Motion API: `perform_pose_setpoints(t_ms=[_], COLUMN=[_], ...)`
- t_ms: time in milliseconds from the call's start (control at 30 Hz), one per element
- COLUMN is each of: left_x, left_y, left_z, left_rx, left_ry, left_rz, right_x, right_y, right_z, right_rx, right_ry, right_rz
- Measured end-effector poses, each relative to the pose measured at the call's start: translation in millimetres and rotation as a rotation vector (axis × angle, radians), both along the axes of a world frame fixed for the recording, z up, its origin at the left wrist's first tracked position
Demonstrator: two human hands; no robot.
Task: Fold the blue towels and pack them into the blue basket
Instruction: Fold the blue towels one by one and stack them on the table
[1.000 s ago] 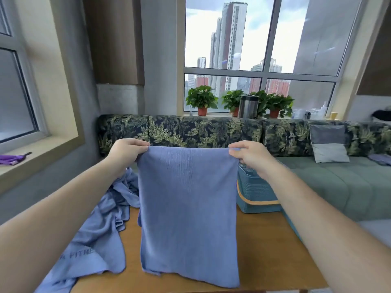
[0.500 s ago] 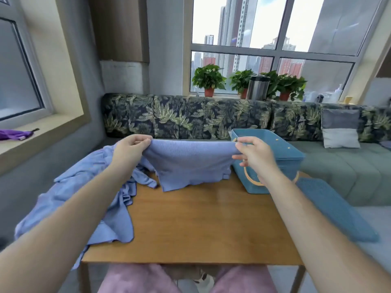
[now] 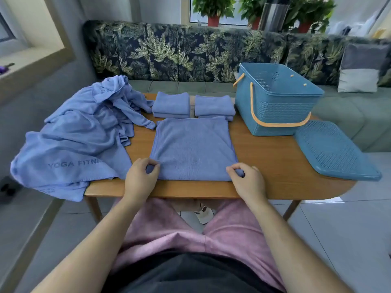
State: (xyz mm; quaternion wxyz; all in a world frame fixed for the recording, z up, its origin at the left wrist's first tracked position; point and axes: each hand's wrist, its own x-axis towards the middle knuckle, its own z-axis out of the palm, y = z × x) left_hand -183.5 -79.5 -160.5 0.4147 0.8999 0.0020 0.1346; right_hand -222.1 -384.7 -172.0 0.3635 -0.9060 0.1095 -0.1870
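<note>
A blue towel lies flat on the wooden table. The left hand pinches its near left corner, and the right hand pinches its near right corner. Two folded towels sit just beyond it, with the open blue basket at far right.

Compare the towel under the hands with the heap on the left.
The flat towel lies smooth and squared; the heap is crumpled, spilling off the table. The left hand and right hand pinch the flat towel's corners; nothing holds the heap. The heap shows lettering, the flat towel none. Both are blue.
</note>
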Motion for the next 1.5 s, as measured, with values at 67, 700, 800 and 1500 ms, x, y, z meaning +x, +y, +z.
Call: perform_pose_setpoints(t_ms=[67,700,800,1500], left_x=[-2,-4,-1,82], left_y=[0,-21,-21,-12], left_z=[-6,4,-11,-10], left_rx=[0.069,0.520,0.560,0.534], left_ry=[-0.025,-0.264,-0.239,0.057], left_rz=[0.011,-0.156,-0.225,-0.031], right_x=[-3,-12,-7,82], right_y=[2,34,32,-11], right_z=[-3,21,10,8], right_rx=[-0.128,-0.697,-0.623,-0.213], right_ry=[-0.045,-0.057,-0.053,0.129], right_rz=[0.009,0.085,0.224,0.043])
